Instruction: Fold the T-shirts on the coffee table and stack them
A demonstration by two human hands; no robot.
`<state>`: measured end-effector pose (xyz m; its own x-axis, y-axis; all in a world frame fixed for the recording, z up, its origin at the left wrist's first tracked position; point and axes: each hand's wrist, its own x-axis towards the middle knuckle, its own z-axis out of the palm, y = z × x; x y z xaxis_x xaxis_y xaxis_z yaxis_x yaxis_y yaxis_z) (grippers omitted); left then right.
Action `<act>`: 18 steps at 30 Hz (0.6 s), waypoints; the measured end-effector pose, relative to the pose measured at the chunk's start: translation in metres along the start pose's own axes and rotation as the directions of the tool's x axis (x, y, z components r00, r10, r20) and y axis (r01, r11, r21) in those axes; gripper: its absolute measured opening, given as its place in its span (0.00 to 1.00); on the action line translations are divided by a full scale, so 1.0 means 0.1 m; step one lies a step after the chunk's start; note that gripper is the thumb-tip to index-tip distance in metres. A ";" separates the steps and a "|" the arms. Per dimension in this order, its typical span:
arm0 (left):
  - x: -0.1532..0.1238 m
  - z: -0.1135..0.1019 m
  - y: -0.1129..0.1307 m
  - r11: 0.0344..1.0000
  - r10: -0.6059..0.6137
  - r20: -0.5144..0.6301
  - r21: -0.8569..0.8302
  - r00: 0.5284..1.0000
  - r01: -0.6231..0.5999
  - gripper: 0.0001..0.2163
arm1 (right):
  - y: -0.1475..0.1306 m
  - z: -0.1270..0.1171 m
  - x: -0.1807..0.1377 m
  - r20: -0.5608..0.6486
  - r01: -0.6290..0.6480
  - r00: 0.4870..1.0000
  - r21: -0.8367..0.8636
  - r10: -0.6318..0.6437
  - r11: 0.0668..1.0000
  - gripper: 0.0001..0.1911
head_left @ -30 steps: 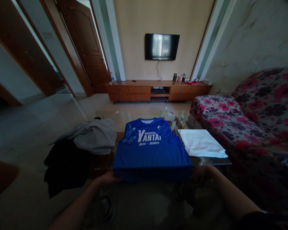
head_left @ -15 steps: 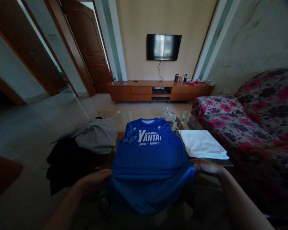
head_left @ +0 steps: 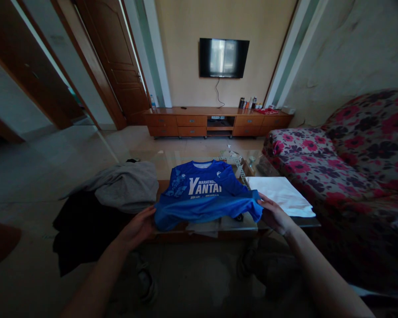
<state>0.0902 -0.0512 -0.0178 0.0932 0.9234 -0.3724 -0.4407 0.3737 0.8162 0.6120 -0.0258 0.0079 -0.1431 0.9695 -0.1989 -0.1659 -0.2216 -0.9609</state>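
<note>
A blue T-shirt (head_left: 204, 187) with white lettering lies front up on the glass table (head_left: 248, 225), its collar pointing away from me. Its lower part is lifted and folded toward the chest, covering the bottom line of print. My left hand (head_left: 142, 226) pinches the hem at the left corner. At the right corner, my right hand (head_left: 274, 215) grips the same hem between thumb and fingers. To the right of the shirt rests a folded white cloth (head_left: 280, 196). Left of it, a grey garment (head_left: 129, 185) is heaped over a black one (head_left: 86, 225).
A sofa with a floral cover (head_left: 345, 172) stands along the right side. Beyond the table is a low wooden TV cabinet (head_left: 192, 126) with bottles on top, below a wall-mounted television (head_left: 223, 58). My shoe (head_left: 146, 282) shows on the floor under my arms.
Both hands have moved up and away from me, bringing the shirt's hem from the near side up onto its front. The table's near edge now shows. The view has tilted slightly.
</note>
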 end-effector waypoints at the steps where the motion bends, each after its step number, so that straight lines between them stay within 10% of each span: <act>1: 0.03 0.03 -0.02 1.000 0.009 -0.027 0.009 1.000 -0.009 0.18 | 0.01 0.03 0.00 0.009 0.002 1.000 0.014 -0.002 1.000 0.37; 5: 0.13 0.12 -0.10 0.988 0.147 -0.127 0.075 0.981 -0.138 0.35 | 0.04 0.12 0.03 0.009 -0.010 1.000 0.061 0.010 0.998 0.56; 10: 0.29 0.00 -0.19 0.895 0.284 -0.120 0.389 0.951 -0.218 0.22 | 0.13 0.04 0.13 -0.080 0.046 0.996 0.032 -0.044 0.998 0.31; 18: 0.08 0.06 -0.07 0.645 -0.001 0.081 0.761 0.997 -0.061 0.24 | 0.25 -0.12 0.19 0.022 -0.051 0.998 -0.225 0.057 0.973 0.25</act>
<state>0.0997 -0.0458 -0.0241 0.1659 0.9270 -0.3364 0.3897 0.2517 0.8859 0.6170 -0.0118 -0.0225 -0.1733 0.9528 -0.2493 0.0659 -0.2414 -0.9682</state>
